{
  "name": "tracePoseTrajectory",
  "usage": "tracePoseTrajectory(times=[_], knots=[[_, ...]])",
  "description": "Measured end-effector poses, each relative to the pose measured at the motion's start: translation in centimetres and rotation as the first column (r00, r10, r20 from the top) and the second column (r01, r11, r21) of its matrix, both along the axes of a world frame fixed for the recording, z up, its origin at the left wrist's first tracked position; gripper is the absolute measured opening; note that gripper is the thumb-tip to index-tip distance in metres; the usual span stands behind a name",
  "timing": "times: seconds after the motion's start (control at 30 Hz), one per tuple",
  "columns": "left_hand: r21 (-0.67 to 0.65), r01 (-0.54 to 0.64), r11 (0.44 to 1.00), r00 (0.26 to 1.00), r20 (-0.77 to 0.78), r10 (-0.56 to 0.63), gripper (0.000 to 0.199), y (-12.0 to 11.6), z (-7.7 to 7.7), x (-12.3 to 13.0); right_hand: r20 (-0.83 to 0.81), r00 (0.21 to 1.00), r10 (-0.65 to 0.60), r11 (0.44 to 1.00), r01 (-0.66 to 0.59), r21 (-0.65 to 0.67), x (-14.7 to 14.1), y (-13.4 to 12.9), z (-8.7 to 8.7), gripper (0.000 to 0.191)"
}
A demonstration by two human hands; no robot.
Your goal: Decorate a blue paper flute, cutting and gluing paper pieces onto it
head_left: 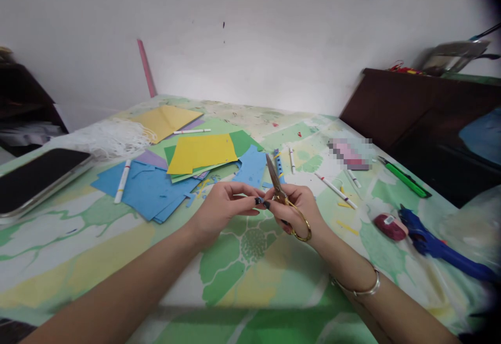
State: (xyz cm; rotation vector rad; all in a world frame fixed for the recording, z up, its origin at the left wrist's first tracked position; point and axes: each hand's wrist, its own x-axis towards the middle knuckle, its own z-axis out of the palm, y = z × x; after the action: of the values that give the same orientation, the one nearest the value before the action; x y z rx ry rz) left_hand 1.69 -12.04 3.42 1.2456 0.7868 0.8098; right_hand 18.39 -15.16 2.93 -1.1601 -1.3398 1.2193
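Observation:
My right hand point(299, 208) is closed around gold-handled scissors point(278, 186), whose blades point up and away from me. My left hand point(223, 205) is closed in a pinch, its fingertips meeting those of my right hand. Whatever lies between the fingertips is too small and hidden to name. Just beyond the hands lie a cut piece of blue paper point(250, 167) and a blue strip with yellow bands point(278, 164). Left of them a yellow sheet point(205, 152) rests on green paper point(245, 143), with blue sheets point(151, 190) closer to me.
At the left are a phone point(43, 179) and a bundle of white strings point(113, 138). Several white pens, including one marker point(122, 182), are scattered about. A green cutter point(407, 178), a dark red object point(390, 226) and a blue-handled tool point(442, 250) lie right on the patterned tablecloth point(274, 281).

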Motion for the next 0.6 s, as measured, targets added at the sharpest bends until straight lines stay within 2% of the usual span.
tracePoseTrajectory(times=[0.3, 0.6], knots=[[0.033, -0.009, 0.999, 1.000, -0.029, 0.010, 0.008, -0.04, 0.18, 0.08, -0.002, 1.000, 0.022, 1.000, -0.022, 0.020, 0.15, 0.13, -0.53, 0.006], [0.014, 0.008, 1.000, 1.000, -0.027, -0.008, 0.008, -0.01, 0.08, 0.12, -0.048, 0.998, 0.046, 0.998, -0.048, -0.034, 0.15, -0.02, 0.19, 0.011]])
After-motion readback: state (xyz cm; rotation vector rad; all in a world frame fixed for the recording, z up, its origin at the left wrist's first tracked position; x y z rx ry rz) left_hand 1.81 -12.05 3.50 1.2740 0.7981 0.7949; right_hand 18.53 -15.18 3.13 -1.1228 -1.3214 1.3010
